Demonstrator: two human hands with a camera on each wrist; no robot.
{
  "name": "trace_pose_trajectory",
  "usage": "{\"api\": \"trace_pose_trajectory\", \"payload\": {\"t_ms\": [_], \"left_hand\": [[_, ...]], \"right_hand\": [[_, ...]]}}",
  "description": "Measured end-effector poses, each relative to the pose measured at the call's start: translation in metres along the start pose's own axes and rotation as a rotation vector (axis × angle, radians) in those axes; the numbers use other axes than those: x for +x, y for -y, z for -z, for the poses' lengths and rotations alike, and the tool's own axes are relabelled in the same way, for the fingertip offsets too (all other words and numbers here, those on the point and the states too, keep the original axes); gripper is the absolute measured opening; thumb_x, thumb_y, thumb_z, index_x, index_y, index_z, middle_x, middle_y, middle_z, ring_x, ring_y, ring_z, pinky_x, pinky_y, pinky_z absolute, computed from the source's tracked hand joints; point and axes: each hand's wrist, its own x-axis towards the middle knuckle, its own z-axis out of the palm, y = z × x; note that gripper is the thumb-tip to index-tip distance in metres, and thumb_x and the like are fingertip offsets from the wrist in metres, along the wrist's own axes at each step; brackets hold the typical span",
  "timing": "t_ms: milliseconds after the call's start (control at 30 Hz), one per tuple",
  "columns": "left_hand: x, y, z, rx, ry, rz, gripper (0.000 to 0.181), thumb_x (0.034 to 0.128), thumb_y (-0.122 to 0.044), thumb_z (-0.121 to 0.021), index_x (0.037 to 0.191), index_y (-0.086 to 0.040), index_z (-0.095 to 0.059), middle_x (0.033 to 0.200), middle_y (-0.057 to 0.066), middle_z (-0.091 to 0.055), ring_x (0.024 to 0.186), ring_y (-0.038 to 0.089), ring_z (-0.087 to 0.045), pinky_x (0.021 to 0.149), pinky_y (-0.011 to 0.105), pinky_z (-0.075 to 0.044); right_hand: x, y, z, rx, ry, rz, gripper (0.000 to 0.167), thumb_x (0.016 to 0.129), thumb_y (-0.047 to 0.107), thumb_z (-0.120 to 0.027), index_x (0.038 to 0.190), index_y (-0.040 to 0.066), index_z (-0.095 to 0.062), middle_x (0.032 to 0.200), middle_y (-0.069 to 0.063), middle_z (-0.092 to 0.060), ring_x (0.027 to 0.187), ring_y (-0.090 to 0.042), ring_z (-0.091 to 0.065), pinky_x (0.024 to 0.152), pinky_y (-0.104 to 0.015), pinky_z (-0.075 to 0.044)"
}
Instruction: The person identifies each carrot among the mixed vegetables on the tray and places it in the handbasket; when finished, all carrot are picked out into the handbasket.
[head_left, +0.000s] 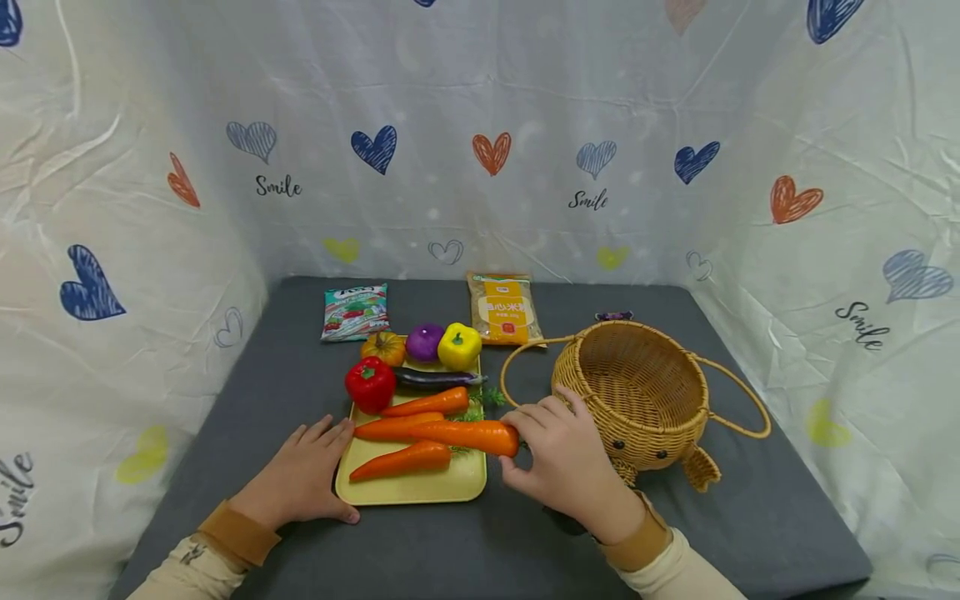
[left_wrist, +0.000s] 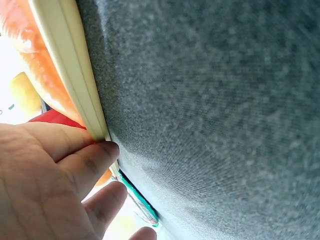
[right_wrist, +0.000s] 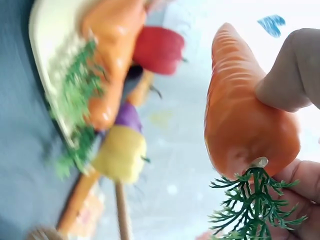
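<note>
My right hand (head_left: pixel 566 454) pinches an orange carrot (right_wrist: pixel 245 115) by its thick end, thumb on one side and fingers on the other. Green leaves (right_wrist: pixel 255 200) hang from that end. In the head view this carrot is held over the tray's right side, pointing left. Three more carrots (head_left: pixel 401 461) lie on the yellow tray (head_left: pixel 420 493). My left hand (head_left: pixel 303 471) rests at the tray's left edge, its extended fingers touching the rim (left_wrist: pixel 82 85). Behind the carrots are an eggplant (head_left: pixel 431 380), a red bell pepper (head_left: pixel 371 385), a yellow bell pepper (head_left: pixel 459 347), a purple onion-like vegetable (head_left: pixel 424 342) and a small pumpkin (head_left: pixel 383 347).
A wicker basket (head_left: pixel 660 433) with two loop handles stands right of the tray, close to my right hand. At the back lie a teal snack packet (head_left: pixel 356 313) and a yellow grain bag (head_left: pixel 504 310). A small purple packet (head_left: pixel 614 316) is partly hidden behind the basket.
</note>
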Motion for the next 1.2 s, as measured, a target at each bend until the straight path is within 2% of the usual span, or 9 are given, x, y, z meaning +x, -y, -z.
{"api": "trace_pose_trajectory", "payload": {"t_ms": [267, 667, 967, 1200], "left_hand": [[0.001, 0.0, 0.0, 0.001, -0.001, 0.002, 0.14, 0.0622, -0.079, -0.089, 0.162, 0.006, -0.039, 0.163, 0.025, -0.042, 0.151, 0.054, -0.03, 0.117, 0.076, -0.022], [0.001, -0.001, 0.001, -0.004, 0.016, 0.013, 0.141, 0.0618, -0.08, -0.088, 0.162, 0.006, -0.038, 0.164, 0.026, -0.041, 0.151, 0.055, -0.03, 0.117, 0.076, -0.022], [0.001, 0.002, 0.0, 0.0, 0.013, 0.011, 0.142, 0.0611, -0.081, -0.088, 0.162, 0.006, -0.038, 0.164, 0.026, -0.041, 0.151, 0.055, -0.03, 0.117, 0.076, -0.022], [0.002, 0.0, 0.0, 0.008, 0.01, 0.01, 0.142, 0.0609, -0.08, -0.088, 0.162, 0.006, -0.038, 0.163, 0.026, -0.042, 0.151, 0.055, -0.031, 0.117, 0.076, -0.022]], "right_hand": [[0.004, -0.02, 0.027, -0.059, -0.043, -0.038, 0.038, 0.076, 0.034, -0.087, 0.107, 0.013, -0.081, 0.102, -0.004, -0.078, 0.092, -0.026, -0.068, 0.109, -0.065, -0.043], [0.003, -0.05, 0.057, -0.125, -0.089, -0.064, 0.04, 0.077, 0.035, -0.084, 0.105, 0.007, -0.08, 0.101, -0.01, -0.078, 0.091, -0.033, -0.068, 0.108, -0.067, -0.042], [-0.004, -0.073, 0.072, -0.184, -0.101, -0.093, 0.042, 0.076, 0.034, -0.081, 0.105, 0.003, -0.079, 0.098, -0.013, -0.078, 0.087, -0.037, -0.068, 0.104, -0.069, -0.043], [-0.014, -0.092, 0.081, -0.231, -0.117, -0.128, 0.043, 0.079, 0.036, -0.073, 0.104, 0.001, -0.079, 0.096, -0.016, -0.078, 0.086, -0.04, -0.068, 0.1, -0.071, -0.045]]}}
